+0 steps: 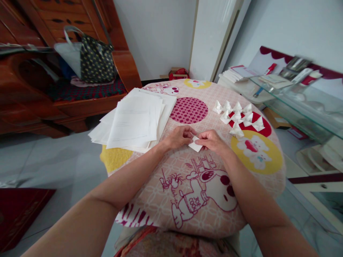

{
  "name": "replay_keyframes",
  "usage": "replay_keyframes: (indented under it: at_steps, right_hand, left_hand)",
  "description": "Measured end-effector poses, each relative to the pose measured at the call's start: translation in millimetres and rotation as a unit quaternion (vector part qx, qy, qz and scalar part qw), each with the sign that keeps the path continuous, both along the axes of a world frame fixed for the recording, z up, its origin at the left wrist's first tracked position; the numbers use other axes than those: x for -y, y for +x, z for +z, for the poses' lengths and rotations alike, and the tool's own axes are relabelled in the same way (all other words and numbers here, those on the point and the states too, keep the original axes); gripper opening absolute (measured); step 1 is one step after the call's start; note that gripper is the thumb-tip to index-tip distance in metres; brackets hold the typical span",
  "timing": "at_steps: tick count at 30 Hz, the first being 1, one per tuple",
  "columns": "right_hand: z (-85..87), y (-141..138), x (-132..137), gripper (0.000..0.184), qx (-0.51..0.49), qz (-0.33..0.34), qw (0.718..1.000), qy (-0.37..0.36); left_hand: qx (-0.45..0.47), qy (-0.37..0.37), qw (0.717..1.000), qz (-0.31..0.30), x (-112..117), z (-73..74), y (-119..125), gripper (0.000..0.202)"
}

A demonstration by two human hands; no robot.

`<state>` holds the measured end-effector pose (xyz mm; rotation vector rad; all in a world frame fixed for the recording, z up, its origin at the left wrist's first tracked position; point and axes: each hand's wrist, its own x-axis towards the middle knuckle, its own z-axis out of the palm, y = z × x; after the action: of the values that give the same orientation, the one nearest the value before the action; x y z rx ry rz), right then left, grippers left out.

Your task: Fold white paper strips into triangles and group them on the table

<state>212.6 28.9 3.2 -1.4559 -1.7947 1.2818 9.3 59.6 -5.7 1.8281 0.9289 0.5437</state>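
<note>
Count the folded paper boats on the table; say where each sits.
9 folded paper boats, on the right of the table: four at the back, four in the middle, one in front. Overlap may hide another.

A rounded desk point(158, 205) is covered by a patterned cloth point(214, 93) printed with cartoon figures and coloured ovals. Overlapping paper sheets point(135, 119) lie loosely stacked along its left edge, while small white folded paper shapes point(236, 117) stand clustered toward the far right edge.
</note>
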Motion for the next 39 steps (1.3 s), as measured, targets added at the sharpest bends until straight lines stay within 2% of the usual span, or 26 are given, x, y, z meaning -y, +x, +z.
replay_keyframes:
  at_steps: [4, 8, 13, 17, 22, 25, 28, 33, 39]
  right_hand:
    - [-2.6, -2, 2, 0.023, -0.055, -0.035, 0.997, -0.031]
    - [-2.3, -5, 3, 0.025, -0.092, -0.044, 0.994, -0.037]
    - [-1.2, -3, 2, 0.026, -0.136, -0.039, 0.989, -0.045]
    - [-0.5, 0, 2, 0.027, -0.167, -0.040, 0.983, -0.069]
    - [0.2, 2, 3, 0.026, -0.174, -0.037, 0.981, -0.079]
    - [1.8, 3, 3, 0.026, -0.149, -0.042, 0.986, -0.065]
    - [3.4, 1, 5, 0.026, -0.102, -0.038, 0.994, -0.031]
    - [0.5, -6, 8, 0.033, -0.042, -0.030, 0.998, 0.041]
    - [-5.9, -10, 4, 0.025, -0.079, -0.076, 0.992, 0.067]
  left_hand:
    - [0.012, -0.046, 0.999, -0.007, -1, 2.3, -1, 0.007]
    - [-0.003, -0.049, 0.999, -0.009, 0, 1.7, -1, 0.020]
    - [0.024, -0.065, 0.998, -0.004, 5, 8.1, 0, 0.018]
    - [0.075, -0.144, 0.986, -0.030, 6, 11.8, 0, 0.004]
    - [0.116, -0.194, 0.971, -0.074, 0, 8.5, -7, 0.015]
    - [0.134, -0.185, 0.969, -0.094, -2, 8.1, -10, 0.022]
    - [0.145, -0.128, 0.979, -0.059, -1, 7.7, -9, 0.025]
    - [0.164, -0.060, 0.985, -0.014, 3, 1.4, 0, 0.010]
    - [0.226, -0.093, 0.968, 0.053, 0, -2.5, -1, 0.014]
